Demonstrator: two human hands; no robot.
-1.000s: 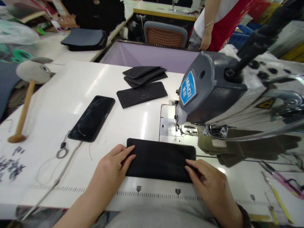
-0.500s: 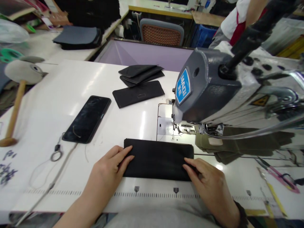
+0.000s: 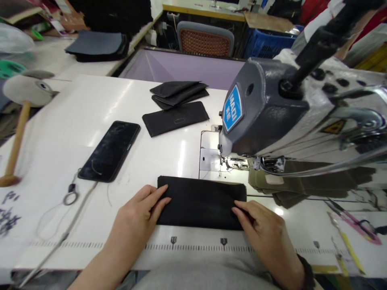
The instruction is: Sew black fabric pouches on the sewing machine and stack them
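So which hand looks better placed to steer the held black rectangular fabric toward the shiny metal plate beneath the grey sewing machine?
Probably the right hand: its fingertips touch the black fabric at its right end, nearer the metal plate. The left hand touches the left end, farther away.

Your 2 hands, left [image 3: 137, 219] and right [image 3: 266, 229], pinch the 2 ends of 1 black fabric panel [image 3: 201, 203], just in front of your sewing machine [image 3: 260, 104]. Your phone [image 3: 109, 152] lies left of 1 stack of black pieces [image 3: 178, 94].
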